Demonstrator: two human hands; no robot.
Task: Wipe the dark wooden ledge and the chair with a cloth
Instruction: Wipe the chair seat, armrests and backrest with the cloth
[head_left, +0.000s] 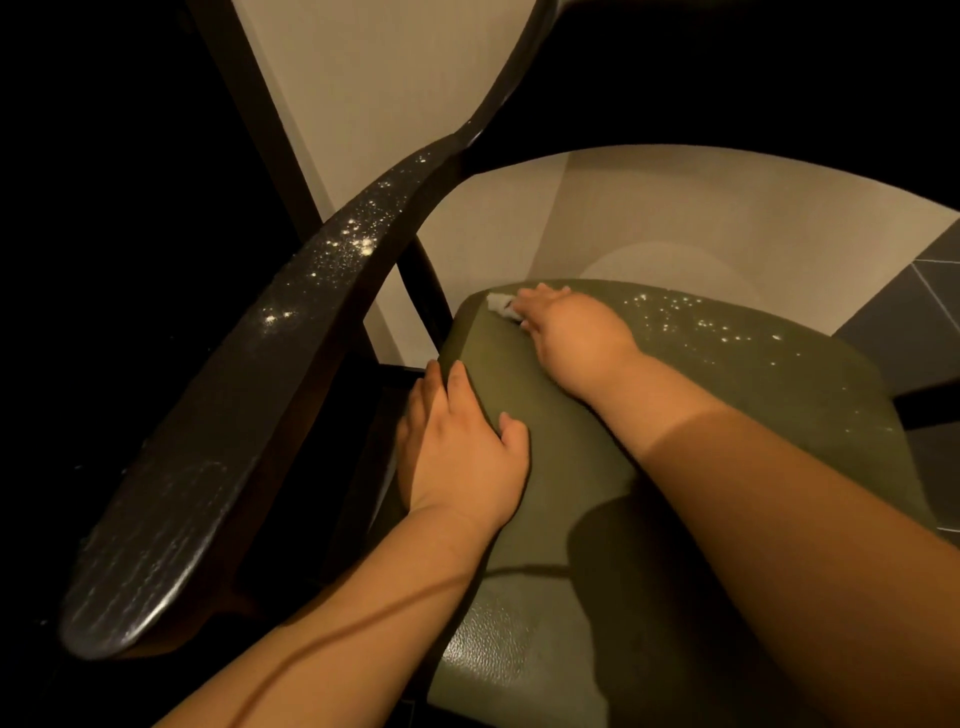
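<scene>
The cloth (500, 304) sat right at the far left corner of the chair seat (675, 415), a small white wad peeking out from under the right hand (569, 327), and that hand was pressed down on it, fingers folded over the wad and pinning it to the olive upholstery. It looked soft and very light, the sort of thing that bunches up and slips free, so the sound way to hold it was just as shown: gathered under the palm and fingers, with weight on top rather than a pinch at one edge. The left hand (462, 452) held nothing; it lay flat and spread over the seat's left edge, fingers draped down the side, seemingly bracing the chair. The seat cover looked smooth and faintly pebbled, probably slick enough for the wad to glide, and firm enough to take pressure. To the right of the wiping hand a scatter of pale specks (711, 322) was lying across the back of the seat, not yet cleared by my reading. Further left, the dark wooden armrest (208, 441) swept up and away, stiff and glossy, carrying its own white speckles (348, 239) along the upper stretch, so that surface looked unfinished too. Beyond stood a pale wall (675, 223) and, at the right, grey floor tiles (924, 291).
</scene>
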